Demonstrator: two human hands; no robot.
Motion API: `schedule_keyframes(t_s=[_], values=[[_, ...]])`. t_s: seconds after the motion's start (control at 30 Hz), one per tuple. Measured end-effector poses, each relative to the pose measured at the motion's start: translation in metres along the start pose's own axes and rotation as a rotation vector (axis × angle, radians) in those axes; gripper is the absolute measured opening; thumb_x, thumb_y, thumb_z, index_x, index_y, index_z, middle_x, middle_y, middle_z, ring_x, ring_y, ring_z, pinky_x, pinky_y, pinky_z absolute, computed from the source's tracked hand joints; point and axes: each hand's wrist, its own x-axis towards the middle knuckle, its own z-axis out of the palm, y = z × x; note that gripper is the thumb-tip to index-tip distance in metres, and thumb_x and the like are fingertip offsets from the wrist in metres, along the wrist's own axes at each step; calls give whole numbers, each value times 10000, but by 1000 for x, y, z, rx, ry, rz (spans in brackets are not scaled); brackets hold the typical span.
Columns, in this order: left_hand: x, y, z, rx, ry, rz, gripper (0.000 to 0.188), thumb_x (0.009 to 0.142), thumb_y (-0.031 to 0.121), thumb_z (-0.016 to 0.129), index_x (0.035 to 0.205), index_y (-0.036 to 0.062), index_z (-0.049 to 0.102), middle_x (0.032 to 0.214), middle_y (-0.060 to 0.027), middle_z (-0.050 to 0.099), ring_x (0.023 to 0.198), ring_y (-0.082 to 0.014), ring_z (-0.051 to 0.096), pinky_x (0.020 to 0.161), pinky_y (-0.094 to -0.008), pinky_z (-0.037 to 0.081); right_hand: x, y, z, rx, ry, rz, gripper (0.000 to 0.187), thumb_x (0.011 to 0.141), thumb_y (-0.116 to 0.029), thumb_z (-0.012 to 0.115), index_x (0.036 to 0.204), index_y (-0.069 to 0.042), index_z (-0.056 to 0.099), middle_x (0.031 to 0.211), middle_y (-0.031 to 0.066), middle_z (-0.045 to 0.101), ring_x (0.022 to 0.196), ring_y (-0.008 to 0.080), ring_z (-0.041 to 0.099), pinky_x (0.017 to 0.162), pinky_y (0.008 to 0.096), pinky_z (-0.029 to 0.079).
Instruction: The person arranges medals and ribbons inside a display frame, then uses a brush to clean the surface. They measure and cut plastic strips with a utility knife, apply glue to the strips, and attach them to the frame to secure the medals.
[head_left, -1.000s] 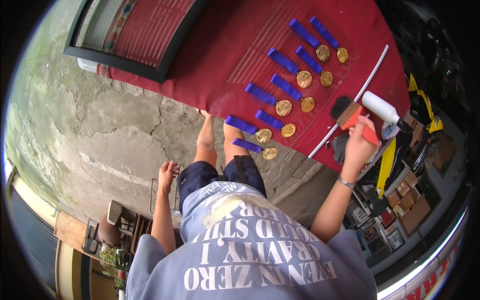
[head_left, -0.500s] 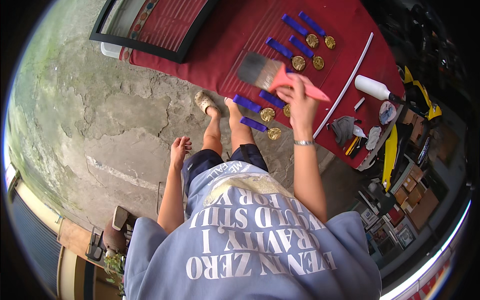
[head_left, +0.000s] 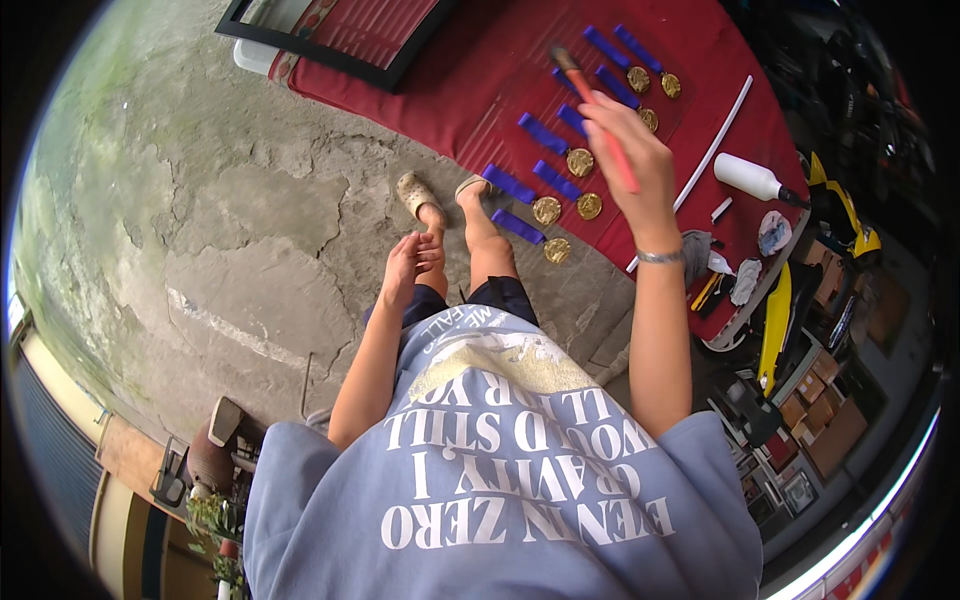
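Note:
My right hand [head_left: 632, 160] is closed round the red handle of a paintbrush [head_left: 603, 120], held above the red-covered table with its bristles pointing away from me. Its broad head is seen nearly edge-on. Beneath and around it lie several gold medals [head_left: 580, 162] on blue ribbons [head_left: 543, 132], laid out in rows; the brush and hand hide parts of some. One gold medal [head_left: 557, 250] sits nearest to me, by the table's front edge. My left hand [head_left: 408, 262] hangs over my legs, away from the table, fingers loosely curled and apart, holding nothing.
A black frame [head_left: 330, 50] lies at the table's far left. On the right are a curved white strip [head_left: 715, 145], a white bottle [head_left: 748, 178], a grey cloth [head_left: 697, 255] and a yellow-and-black cutter [head_left: 708, 292]. Yellow-and-black parts [head_left: 780, 330] stand beyond the table's right edge.
My right hand has moved up and right, turning the brush from broadside to edge-on. My left hand has shifted right and slightly up. The view has shifted a little.

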Motion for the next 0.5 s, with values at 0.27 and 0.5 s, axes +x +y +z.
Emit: schedule_keyframes(t_s=[0.27,0.5], values=[[-8,-6,34,-670,-265,-89,587,1045,519,375,1338,36,535,1281,-150,637,1149,-292,625,994,-426,492,-85,-97,50,258,-492,-269,205,817,-89,661,1019,-83,699,989,110,688,903,246,686,782,355,558],[3,-13,39,-761,-488,27,556,1053,502,335,1245,51,597,1195,-151,680,1140,-308,636,964,-455,493,-82,-97,57,554,-17,220,124,935,-119,669,980,-9,704,936,139,722,864,274,717,746,345,556]])
